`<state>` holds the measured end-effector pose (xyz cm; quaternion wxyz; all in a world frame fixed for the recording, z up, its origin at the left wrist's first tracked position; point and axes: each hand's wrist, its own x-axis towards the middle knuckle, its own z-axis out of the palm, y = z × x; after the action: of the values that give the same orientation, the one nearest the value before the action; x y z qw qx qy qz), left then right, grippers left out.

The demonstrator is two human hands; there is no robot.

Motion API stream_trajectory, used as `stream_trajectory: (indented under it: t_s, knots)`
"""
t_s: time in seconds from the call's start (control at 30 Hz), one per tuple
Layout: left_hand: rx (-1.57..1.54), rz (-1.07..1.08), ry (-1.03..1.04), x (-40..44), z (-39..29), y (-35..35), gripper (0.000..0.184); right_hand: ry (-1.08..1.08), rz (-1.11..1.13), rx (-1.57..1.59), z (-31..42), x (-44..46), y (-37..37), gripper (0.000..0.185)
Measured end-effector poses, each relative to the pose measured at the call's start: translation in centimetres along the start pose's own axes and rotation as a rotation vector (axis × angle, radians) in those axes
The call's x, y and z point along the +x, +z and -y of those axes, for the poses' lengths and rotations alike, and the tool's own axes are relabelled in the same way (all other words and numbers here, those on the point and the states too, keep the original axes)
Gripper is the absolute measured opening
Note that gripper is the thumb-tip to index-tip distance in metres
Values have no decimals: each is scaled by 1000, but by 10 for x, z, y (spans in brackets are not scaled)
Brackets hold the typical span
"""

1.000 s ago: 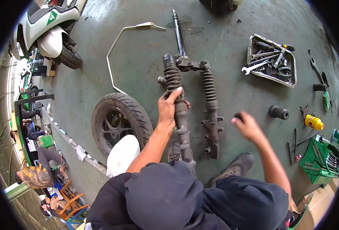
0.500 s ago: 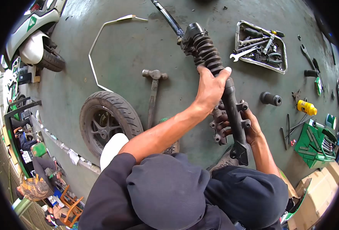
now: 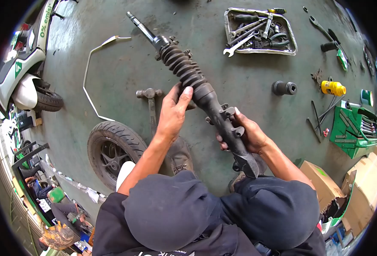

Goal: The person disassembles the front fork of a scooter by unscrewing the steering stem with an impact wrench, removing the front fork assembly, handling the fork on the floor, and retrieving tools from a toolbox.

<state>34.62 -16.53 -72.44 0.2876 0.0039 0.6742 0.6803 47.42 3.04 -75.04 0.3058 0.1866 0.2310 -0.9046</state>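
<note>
A black motorcycle front fork (image 3: 207, 97) with ribbed rubber boots slants across the view in front of my knees. Its thin steering stem points to the far left and its lower end lies near my right knee. My left hand (image 3: 174, 112) is closed around the fork just below the boots, thumb on top. Lower down, my right hand (image 3: 249, 131) grips a fork leg near its mounting lugs, some fingers hidden underneath. Much of the second leg is hidden beneath the first.
A ball-peen hammer (image 3: 151, 104) and a wheel with tyre (image 3: 115, 149) lie to the left, beside a bent white rod (image 3: 85, 81). A tray of wrenches (image 3: 294, 40) is at the back. On the right are a black socket (image 3: 284, 88), yellow bottle (image 3: 333, 88) and green toolbox (image 3: 346, 134).
The fork has tilted, its stem end swinging left and its boots coming nearer to me. My left hand has moved left and down with it; my right hand has shifted slightly left.
</note>
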Motion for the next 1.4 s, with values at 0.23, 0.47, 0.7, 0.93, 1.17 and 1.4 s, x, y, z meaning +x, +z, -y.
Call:
stream_trajectory:
  t_s: [0.23,0.47,0.7,0.93,1.17,1.4]
  knots:
    - [-147,-50,-59,-11,-1,2,32,-12,12,-31,-10,4,1,61]
    - [-169,-40,-69,-9,2,3,35,-3,21,-78,-6,2,-4,59]
    - [-188,-4,-105,-10,-6,9,38,-65,15,-167,4,-3,-2,63]
    - [-230,211,-212,-17,9,14,48,-93,7,-188,5,-4,-8,65]
    - [-209,238,-233,-18,8,17,51,-86,-14,-205,9,-7,-6,67]
    - [-224,215,-213,-20,7,19,49,-101,-4,-235,10,-6,-2,65]
